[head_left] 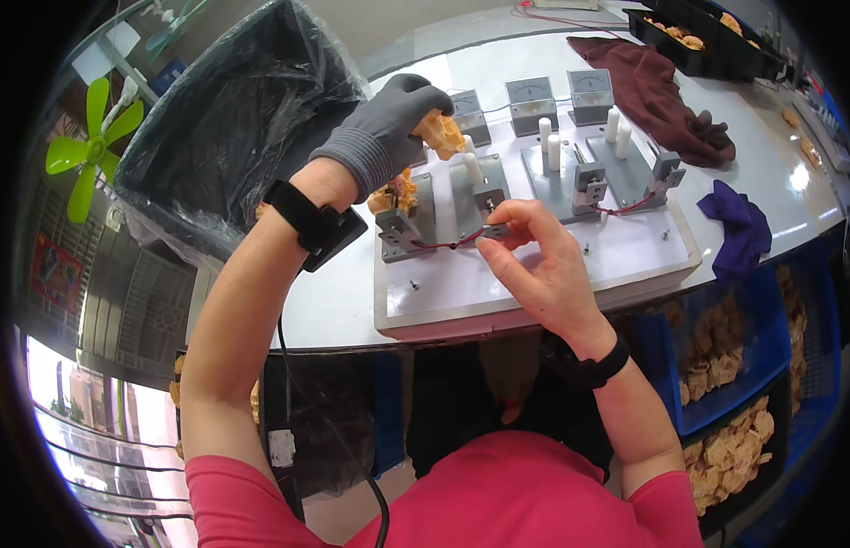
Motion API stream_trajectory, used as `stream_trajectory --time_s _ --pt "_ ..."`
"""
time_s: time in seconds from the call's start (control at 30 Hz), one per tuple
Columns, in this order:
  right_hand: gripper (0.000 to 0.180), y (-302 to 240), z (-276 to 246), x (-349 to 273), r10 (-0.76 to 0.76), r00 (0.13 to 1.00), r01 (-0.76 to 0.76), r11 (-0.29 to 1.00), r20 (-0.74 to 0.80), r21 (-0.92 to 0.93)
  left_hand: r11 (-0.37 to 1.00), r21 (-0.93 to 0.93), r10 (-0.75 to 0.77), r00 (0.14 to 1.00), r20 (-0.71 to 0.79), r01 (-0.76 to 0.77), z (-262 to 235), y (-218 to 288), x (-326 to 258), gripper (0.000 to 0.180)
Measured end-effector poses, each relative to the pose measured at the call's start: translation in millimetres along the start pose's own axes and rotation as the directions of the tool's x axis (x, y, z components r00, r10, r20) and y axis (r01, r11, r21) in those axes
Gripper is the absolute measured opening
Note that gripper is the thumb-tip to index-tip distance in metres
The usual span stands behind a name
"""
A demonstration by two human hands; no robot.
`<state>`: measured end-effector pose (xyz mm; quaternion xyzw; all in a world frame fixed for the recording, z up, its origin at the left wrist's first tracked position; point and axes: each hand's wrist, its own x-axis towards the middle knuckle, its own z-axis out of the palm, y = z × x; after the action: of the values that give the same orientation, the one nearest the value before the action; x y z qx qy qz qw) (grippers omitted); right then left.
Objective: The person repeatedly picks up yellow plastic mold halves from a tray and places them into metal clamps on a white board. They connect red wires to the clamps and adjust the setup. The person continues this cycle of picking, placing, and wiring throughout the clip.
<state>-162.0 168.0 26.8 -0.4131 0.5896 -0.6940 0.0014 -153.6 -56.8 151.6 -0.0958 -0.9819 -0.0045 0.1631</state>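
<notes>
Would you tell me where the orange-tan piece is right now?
In the head view, the orange-tan piece sits upper centre, gripped by the gloved left hand, above the grey metal fixture and right of the black-lined bin.

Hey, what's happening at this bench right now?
A person works at a white board carrying small metal fixtures. The gloved left hand holds a yellowish, lumpy piece above the left fixture. The bare right hand pinches that fixture's front clamp by a red wire. A lined black bin stands at left.

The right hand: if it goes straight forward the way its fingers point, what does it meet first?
Probably the small grey metal bracket at the fingertips of the right hand, on the white board; it looks nearly touching, though depth is unclear.
</notes>
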Motion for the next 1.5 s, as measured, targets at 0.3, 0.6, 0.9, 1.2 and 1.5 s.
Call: stream_trajectory --time_s 0.3,0.6,0.9,1.2,1.5 --pt "0.027 1.9 1.7 -1.4 -0.013 1.000 0.013 1.000 0.000 -0.006 0.997 0.081 -0.021 1.000 0.014 0.020 2.6 4.4 11.9 0.047" --pt "0.027 1.8 -0.9 -1.3 -0.001 1.000 0.001 1.000 -0.001 -0.004 0.996 -0.066 0.078 0.934 0.347 -0.059 1.7 43.3 -14.6 0.070" --pt "0.049 6.3 3.2 -7.7 -0.105 0.972 0.054 0.971 -0.212 -0.235 0.893 -0.424 -0.170 0.985 -0.011 0.149 -34.4 -51.3 -42.3 0.064" --pt "0.043 6.6 0.3 -9.6 -0.106 0.987 0.061 0.943 -0.121 -0.327 0.474 0.410 -0.862 0.505 0.038 0.779 42.4 -195.9 -129.9 0.074" --pt "0.043 1.6 -0.5 -12.6 -0.033 0.997 0.010 0.944 -0.065 -0.330 0.292 0.276 -0.924 0.344 -0.164 0.916 105.5 -329.5 -240.7 0.074"
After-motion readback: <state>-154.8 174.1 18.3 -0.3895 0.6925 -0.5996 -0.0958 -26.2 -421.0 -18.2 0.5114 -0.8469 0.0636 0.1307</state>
